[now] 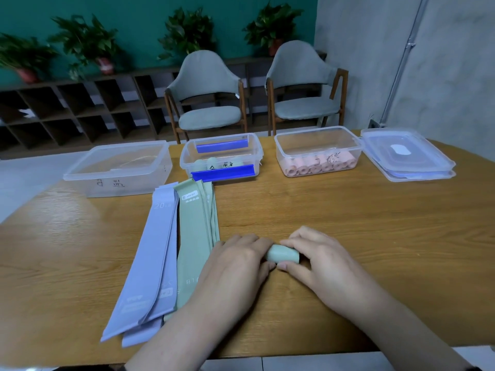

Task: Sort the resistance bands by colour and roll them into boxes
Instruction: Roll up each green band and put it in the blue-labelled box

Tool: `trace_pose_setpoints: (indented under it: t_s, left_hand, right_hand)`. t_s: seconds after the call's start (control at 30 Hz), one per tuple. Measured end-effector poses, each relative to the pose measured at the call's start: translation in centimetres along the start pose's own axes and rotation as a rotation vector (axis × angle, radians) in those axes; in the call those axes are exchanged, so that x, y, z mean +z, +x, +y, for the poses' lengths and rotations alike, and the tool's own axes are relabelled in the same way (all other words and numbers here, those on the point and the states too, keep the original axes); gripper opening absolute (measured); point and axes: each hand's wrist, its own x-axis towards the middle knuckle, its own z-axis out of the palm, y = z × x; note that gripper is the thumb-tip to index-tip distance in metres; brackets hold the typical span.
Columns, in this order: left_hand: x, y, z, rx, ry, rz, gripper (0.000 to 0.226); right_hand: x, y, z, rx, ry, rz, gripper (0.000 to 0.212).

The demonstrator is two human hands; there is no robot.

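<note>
Your green roll [283,254] sits on the wooden table [348,210] near the front edge, right between your two hands, and its long axis runs side to side across your view. It's a tight little cylinder of matte, rubbery-looking band, pale sage in colour. Your left hand [235,266] has its fingers curled over the left end of it, and your right hand [318,261] pinches the right end, thumb underneath and fingers on top (so both are gripping the same roll). Both forearms come in from the bottom edge and angle toward each other, palms down.

Just left of your left hand lie the flat green bands [195,231], a stack of long strips pointing away from you toward the boxes, with the lilac bands [150,263] fanned out beside them, touching along the edge. They're smooth, thin and printed with small white marks.

Further back you've got three clear plastic boxes in a row: the left box [117,170], the middle box [222,159] with blue clip handles and a few green rolls inside, and the right box [318,153] with pink rolls [321,166] lined up along its front wall. A stack of clear lids [407,159] sits just beside that one.
</note>
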Motion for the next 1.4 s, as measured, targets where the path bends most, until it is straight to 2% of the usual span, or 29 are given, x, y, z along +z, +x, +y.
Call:
trace_pose_setpoints:
  t_s: [0.17,0.23,0.33,0.5,0.6,0.67,0.73,0.83,0.93,1.07,1.17,1.27,1.4]
  left_hand:
    - [-1.0,1.9,1.1,0.043,-0.262,0.166,0.042]
    - [-1.0,2.7,1.9,0.125,-0.21,0.199,0.038]
    - [-0.2,3.2,2.7,0.19,-0.089,0.154,0.04]
    - [0.8,2.7,2.8,0.182,-0.004,0.157,0.043]
    - [0.6,2.9,2.5,0.166,-0.053,0.109,0.044]
    - [0.2,3.2,2.4,0.152,-0.174,0.08,0.041]
    - [-0.6,3.5,2.2,0.048,-0.341,0.086,0.038]
    - [-2.0,3.9,1.2,-0.113,-0.663,0.041,0.04]
    - [-3.2,4.1,0.3,-0.121,-0.889,0.008,0.038]
    - [-4.6,4.2,-0.9,-0.088,-1.035,0.023,0.034]
    - [-5.7,4.7,-2.4,-0.066,-1.046,0.05,0.027]
    - [-7.2,5.7,-4.5,-0.049,-0.933,0.086,0.024]
    - [-9.7,8.2,-9.0,-0.008,-0.731,0.226,0.016]
  right_hand:
    - [-0.9,0.1,0.9,0.062,0.19,0.187,0.025]
    - [-1.2,-0.1,1.5,0.12,0.211,0.196,0.027]
    - [-1.2,-0.5,2.3,0.166,0.186,0.177,0.027]
    - [-1.1,-0.5,2.8,0.198,0.211,0.164,0.031]
    - [-1.0,-0.4,2.7,0.203,0.234,0.191,0.028]
    - [-0.9,-0.3,2.5,0.213,0.262,0.191,0.025]
    - [-0.8,0.0,2.1,0.226,0.324,0.185,0.021]
    - [-1.0,0.3,1.2,0.256,0.596,0.173,0.015]
    - [-1.7,0.4,0.3,0.266,0.873,0.114,0.016]
    - [-2.7,1.4,-1.4,0.276,1.099,0.044,0.02]
    - [-3.5,3.3,-2.8,0.276,1.141,0.002,0.025]
    - [-4.3,6.2,-4.0,0.249,1.096,-0.024,0.031]
    - [-5.6,11.9,-5.4,0.225,1.01,-0.007,0.022]
